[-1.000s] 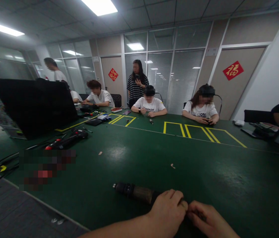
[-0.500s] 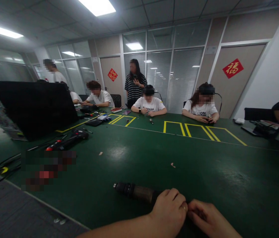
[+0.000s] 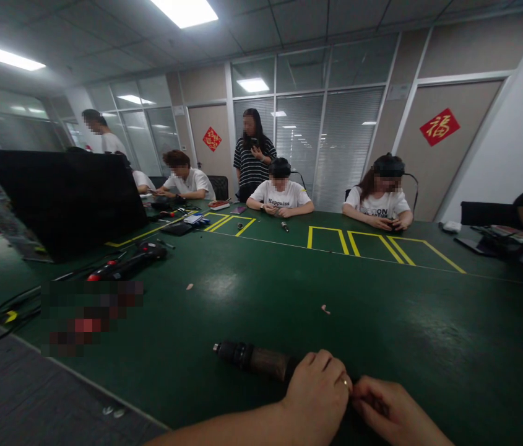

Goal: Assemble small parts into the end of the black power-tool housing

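A dark power drill (image 3: 268, 362) lies on the green table, its black nose and small silver tip pointing left. My left hand (image 3: 319, 393) is closed over the rear part of the drill, with a ring on one finger. Close against its fingertips is my right hand (image 3: 393, 409), its fingers curled and pressed together. A dark part shows below and between the two hands, but what the right fingers grip is hidden.
Small scraps (image 3: 325, 309) lie beyond the hands. To the left are a black-and-red power tool (image 3: 126, 263), cables (image 3: 15, 316) and a large black panel (image 3: 66, 201). Several people sit or stand across the table (image 3: 261, 279), which bears yellow tape outlines (image 3: 328, 228).
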Tool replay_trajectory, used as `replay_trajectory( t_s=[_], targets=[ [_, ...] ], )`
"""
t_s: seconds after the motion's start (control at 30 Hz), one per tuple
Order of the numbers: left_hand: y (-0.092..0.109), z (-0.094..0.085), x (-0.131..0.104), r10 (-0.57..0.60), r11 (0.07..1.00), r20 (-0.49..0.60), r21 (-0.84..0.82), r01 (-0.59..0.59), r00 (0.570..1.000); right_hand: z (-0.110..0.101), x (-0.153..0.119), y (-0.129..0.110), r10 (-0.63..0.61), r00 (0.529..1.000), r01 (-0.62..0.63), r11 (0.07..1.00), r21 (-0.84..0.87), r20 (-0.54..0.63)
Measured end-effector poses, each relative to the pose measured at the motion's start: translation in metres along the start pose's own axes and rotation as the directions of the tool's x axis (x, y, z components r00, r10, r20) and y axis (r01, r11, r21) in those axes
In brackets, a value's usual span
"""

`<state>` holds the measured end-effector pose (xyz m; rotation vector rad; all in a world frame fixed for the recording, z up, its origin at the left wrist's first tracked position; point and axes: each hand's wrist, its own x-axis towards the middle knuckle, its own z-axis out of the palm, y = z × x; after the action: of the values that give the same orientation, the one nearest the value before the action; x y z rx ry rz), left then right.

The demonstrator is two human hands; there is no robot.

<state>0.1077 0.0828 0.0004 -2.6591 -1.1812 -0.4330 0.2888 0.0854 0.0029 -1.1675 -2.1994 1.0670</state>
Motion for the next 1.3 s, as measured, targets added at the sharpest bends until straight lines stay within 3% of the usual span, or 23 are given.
replay_trajectory(
  t_s=[0.13,0.37,0.53,0.73,1.1,1.3],
  targets=[
    [-0.002,-0.010,-0.002,-0.050,0.998,0.026,-0.034,0.051,0.998,0.000,0.000,-0.002,0.009,1.000,-0.009,1.000,-0.001,0.014],
    [-0.004,-0.007,-0.009,0.094,0.995,-0.046,0.030,-0.093,0.994,-0.001,0.000,-0.006,0.028,1.000,-0.028,1.000,0.011,0.011],
    [-0.003,-0.008,-0.006,0.049,0.998,-0.019,0.025,-0.049,0.999,-0.001,0.000,-0.009,0.037,0.999,-0.037,0.999,0.005,0.013],
    [-0.006,-0.022,-0.004,0.110,0.993,0.028,-0.038,-0.109,0.994,-0.001,-0.001,-0.009,0.043,0.999,-0.043,0.999,0.026,0.014],
    [-0.005,-0.022,-0.002,0.007,0.994,0.082,-0.107,0.002,0.997,-0.002,-0.002,-0.005,0.023,0.999,-0.024,0.999,0.041,0.030],
    [-0.008,-0.022,-0.006,0.095,0.994,0.067,-0.063,-0.091,0.993,-0.002,-0.001,-0.003,0.037,0.999,-0.037,0.999,0.000,0.020]
  ],
)
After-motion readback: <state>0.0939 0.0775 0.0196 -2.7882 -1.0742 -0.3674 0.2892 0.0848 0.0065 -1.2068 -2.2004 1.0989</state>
